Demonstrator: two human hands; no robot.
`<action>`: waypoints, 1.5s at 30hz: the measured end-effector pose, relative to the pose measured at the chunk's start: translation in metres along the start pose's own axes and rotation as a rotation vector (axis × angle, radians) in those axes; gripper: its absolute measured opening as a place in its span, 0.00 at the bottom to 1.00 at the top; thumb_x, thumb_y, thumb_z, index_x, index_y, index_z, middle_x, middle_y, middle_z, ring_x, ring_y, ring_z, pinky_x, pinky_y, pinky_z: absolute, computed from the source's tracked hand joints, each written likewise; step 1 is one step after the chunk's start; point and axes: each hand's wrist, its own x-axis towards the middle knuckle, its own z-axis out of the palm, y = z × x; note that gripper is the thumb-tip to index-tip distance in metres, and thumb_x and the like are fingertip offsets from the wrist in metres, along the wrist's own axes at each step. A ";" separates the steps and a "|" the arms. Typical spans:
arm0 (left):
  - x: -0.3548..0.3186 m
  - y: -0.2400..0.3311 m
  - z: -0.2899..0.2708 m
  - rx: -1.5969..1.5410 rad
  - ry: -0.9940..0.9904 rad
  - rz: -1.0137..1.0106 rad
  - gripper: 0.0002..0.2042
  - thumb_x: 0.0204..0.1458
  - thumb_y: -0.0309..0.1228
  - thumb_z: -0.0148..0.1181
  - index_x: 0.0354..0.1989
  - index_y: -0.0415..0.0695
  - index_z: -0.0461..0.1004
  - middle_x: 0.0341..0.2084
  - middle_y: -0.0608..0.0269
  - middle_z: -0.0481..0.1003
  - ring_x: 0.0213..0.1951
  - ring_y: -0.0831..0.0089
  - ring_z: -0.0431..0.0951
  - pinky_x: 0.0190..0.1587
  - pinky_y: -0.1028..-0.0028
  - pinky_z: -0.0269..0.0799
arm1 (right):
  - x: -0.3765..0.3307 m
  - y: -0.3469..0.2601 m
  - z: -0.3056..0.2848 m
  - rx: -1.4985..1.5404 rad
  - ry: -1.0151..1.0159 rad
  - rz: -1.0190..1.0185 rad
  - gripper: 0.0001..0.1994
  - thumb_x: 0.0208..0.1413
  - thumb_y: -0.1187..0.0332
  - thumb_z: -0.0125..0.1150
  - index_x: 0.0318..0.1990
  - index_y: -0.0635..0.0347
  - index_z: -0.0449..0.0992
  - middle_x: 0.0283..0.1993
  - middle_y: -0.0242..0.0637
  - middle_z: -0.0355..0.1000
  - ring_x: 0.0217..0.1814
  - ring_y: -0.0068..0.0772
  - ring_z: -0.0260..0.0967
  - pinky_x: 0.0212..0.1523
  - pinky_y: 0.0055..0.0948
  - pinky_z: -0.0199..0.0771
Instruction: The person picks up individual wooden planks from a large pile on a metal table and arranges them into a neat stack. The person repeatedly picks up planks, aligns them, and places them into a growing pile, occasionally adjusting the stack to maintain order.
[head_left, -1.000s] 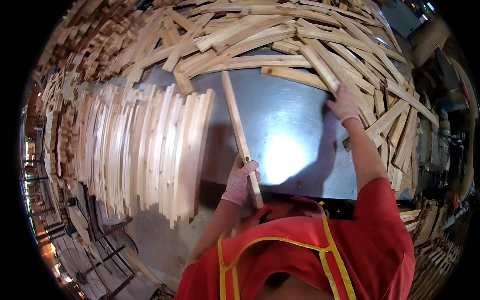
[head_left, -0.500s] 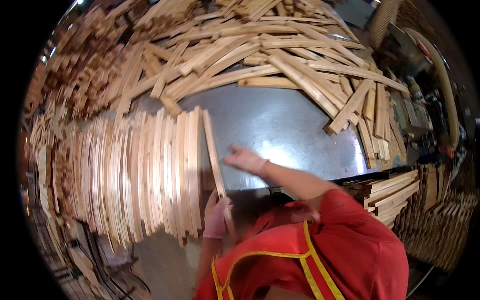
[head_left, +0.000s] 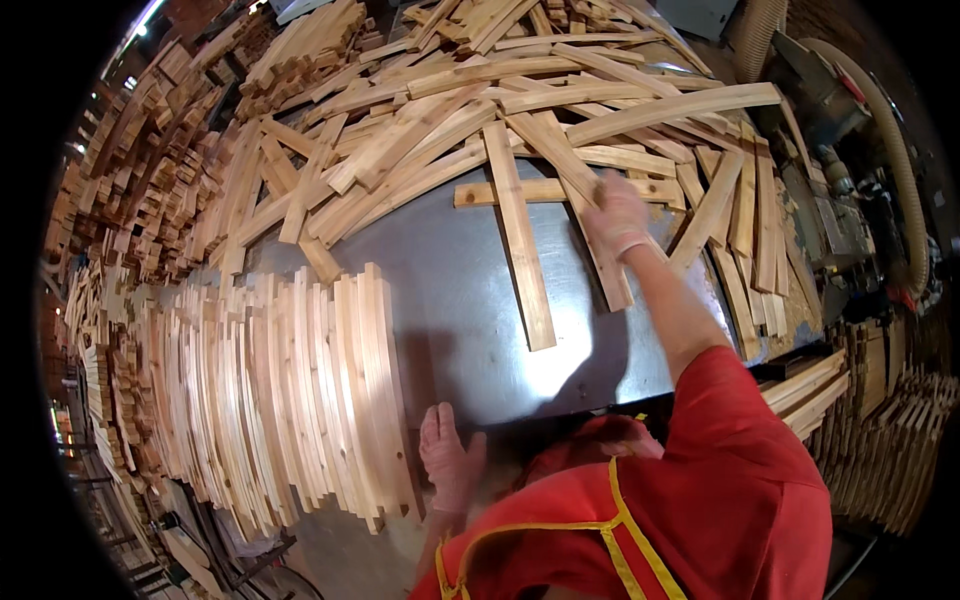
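Note:
My right hand (head_left: 617,213), in a pale glove, reaches out over the metal tabletop (head_left: 450,280). Its fingers curl over a wooden slat (head_left: 603,262) at the pile's near edge; the exact grip is partly hidden. Another wooden slat (head_left: 521,240) lies to its left, sticking out of the pile toward me. My left hand (head_left: 452,458), also gloved, is held with fingers stretched at the table's front edge, holding nothing. Just left of it stands a row of upright-edged slats (head_left: 300,390), packed side by side.
A loose heap of slats (head_left: 430,130) covers the far part of the table. Stacked wood blocks (head_left: 160,190) fill the left side. More stacked boards (head_left: 805,390) sit at the right, below a ribbed hose (head_left: 890,170) and machinery.
My left hand has let go of a slat, which now seems to be in the row. My right hand has moved forward and right to the heap. Slats there now jut nearer.

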 end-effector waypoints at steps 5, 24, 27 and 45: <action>0.053 0.046 0.013 0.021 -0.099 0.003 0.40 0.53 0.39 0.72 0.74 0.40 0.65 0.71 0.42 0.66 0.72 0.45 0.65 0.73 0.52 0.61 | -0.012 0.047 -0.004 0.345 -0.383 0.138 0.31 0.49 0.58 0.74 0.61 0.58 0.75 0.50 0.52 0.81 0.55 0.55 0.79 0.58 0.42 0.78; 0.028 0.036 0.002 -1.361 -0.185 -0.526 0.24 0.61 0.20 0.55 0.68 0.39 0.72 0.48 0.65 0.81 0.46 0.75 0.81 0.49 0.72 0.79 | -0.123 -0.045 0.037 1.332 -0.451 0.534 0.23 0.62 0.73 0.68 0.64 0.67 0.74 0.49 0.43 0.81 0.44 0.33 0.81 0.44 0.34 0.85; 0.007 0.030 -0.028 -1.173 -0.112 -0.544 0.25 0.59 0.19 0.55 0.67 0.39 0.73 0.43 0.64 0.81 0.42 0.78 0.81 0.46 0.74 0.79 | -0.233 -0.076 0.048 1.176 -0.509 0.429 0.32 0.61 0.70 0.69 0.72 0.68 0.66 0.56 0.45 0.80 0.55 0.37 0.79 0.56 0.34 0.81; -0.021 -0.039 -0.015 0.371 0.130 -0.091 0.44 0.52 0.44 0.73 0.77 0.42 0.61 0.72 0.47 0.64 0.74 0.43 0.60 0.75 0.43 0.56 | -0.097 -0.101 0.078 0.284 -0.266 0.268 0.26 0.51 0.60 0.70 0.54 0.63 0.69 0.49 0.59 0.79 0.54 0.66 0.77 0.54 0.53 0.79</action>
